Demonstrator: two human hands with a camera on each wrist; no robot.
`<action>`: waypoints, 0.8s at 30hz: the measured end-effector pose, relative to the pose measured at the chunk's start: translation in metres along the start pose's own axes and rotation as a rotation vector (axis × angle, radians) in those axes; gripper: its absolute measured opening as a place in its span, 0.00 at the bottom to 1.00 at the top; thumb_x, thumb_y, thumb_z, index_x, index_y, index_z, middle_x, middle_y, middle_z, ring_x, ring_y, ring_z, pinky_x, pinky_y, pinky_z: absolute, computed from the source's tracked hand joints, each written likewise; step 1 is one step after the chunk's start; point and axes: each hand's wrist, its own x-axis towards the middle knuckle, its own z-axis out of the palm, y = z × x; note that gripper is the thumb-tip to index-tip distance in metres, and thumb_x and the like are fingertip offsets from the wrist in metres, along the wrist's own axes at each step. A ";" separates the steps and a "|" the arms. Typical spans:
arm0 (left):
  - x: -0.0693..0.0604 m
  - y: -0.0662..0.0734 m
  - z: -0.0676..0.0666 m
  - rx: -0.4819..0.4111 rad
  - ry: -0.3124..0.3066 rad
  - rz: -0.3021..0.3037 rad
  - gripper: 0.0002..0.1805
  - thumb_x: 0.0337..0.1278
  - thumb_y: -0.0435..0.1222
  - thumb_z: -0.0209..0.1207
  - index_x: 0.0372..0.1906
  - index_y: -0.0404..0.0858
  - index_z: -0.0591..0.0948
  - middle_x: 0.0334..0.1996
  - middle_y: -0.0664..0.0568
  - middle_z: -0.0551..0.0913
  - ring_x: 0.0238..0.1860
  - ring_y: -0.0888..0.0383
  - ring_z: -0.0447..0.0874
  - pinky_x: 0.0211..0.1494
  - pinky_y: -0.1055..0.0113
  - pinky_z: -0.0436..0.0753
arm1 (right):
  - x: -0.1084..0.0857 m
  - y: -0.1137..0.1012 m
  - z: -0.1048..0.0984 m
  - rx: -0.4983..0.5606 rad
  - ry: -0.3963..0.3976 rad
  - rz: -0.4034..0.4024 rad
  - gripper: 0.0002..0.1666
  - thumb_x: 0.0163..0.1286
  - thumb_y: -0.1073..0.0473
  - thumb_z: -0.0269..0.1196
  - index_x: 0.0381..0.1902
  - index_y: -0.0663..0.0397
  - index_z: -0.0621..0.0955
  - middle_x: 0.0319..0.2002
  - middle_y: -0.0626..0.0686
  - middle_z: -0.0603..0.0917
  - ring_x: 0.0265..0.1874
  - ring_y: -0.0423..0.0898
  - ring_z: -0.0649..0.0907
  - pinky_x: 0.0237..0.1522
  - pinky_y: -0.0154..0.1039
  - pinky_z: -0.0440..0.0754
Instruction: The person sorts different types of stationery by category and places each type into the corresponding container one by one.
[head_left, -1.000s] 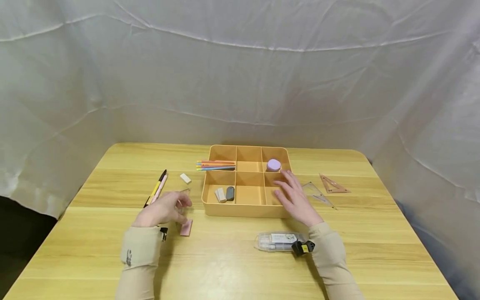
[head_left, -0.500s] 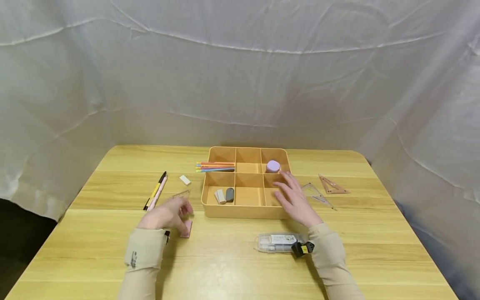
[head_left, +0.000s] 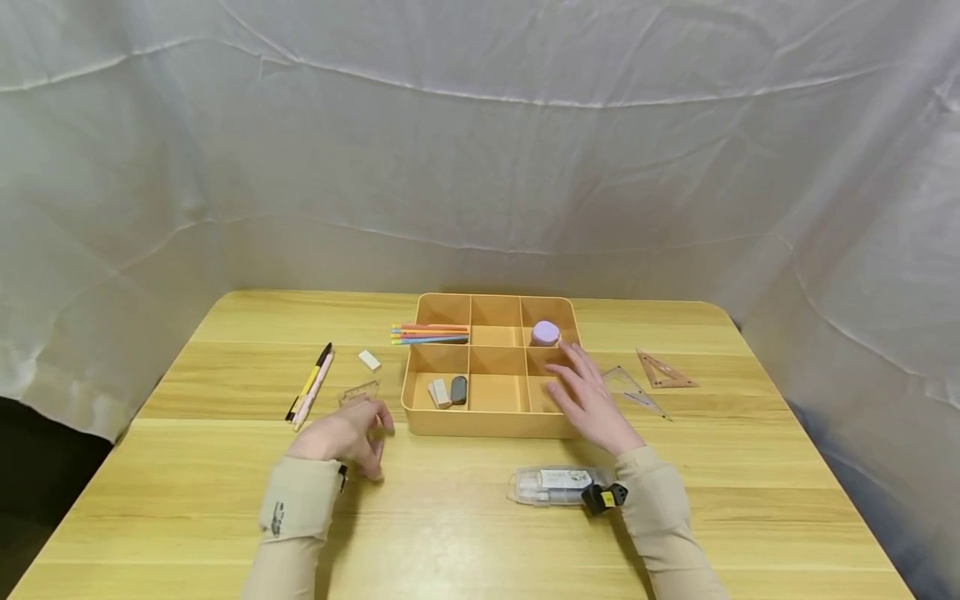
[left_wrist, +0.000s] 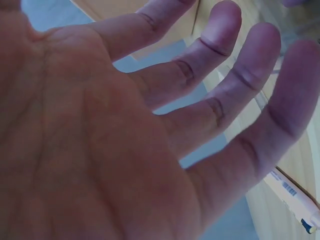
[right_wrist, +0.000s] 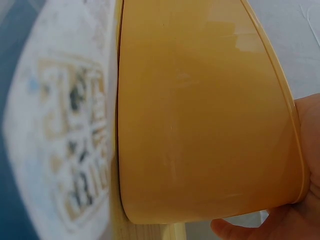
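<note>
Left hand [head_left: 345,433] arched palm-down, right hand [head_left: 594,407] spread across corner of box [head_left: 487,423]

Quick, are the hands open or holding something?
Left hand: can't tell, any grip hidden.
Right hand: open, spread over a corner of the orange rectangular plastic tray.

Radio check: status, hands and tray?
Left hand left of tray, grip unclear. Right hand at tray's right side. Tray partly filled; pencils overhang left rim.

Soft, even light fills the head view, leaving pale glare on the worktop [head_left: 450,529] and faint shadows beside the sleeves [head_left: 300,504]. The left wrist view shades the fingers [left_wrist: 250,72]; the right wrist view blurs a printed white surface [right_wrist: 65,145].
</note>
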 end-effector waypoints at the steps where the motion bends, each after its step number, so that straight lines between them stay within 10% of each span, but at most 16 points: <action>1: 0.000 0.000 0.000 0.009 0.001 -0.002 0.32 0.24 0.25 0.78 0.44 0.39 0.77 0.41 0.49 0.77 0.39 0.55 0.75 0.46 0.60 0.80 | 0.000 0.000 0.000 0.001 0.000 0.000 0.22 0.78 0.57 0.54 0.64 0.62 0.77 0.79 0.64 0.57 0.79 0.67 0.50 0.74 0.74 0.48; 24: 0.004 0.005 0.015 0.095 0.022 0.003 0.34 0.17 0.22 0.77 0.40 0.43 0.75 0.44 0.47 0.74 0.42 0.51 0.75 0.42 0.59 0.82 | 0.000 -0.001 0.000 -0.001 0.004 -0.004 0.22 0.78 0.57 0.53 0.63 0.62 0.77 0.79 0.64 0.58 0.79 0.68 0.51 0.74 0.75 0.48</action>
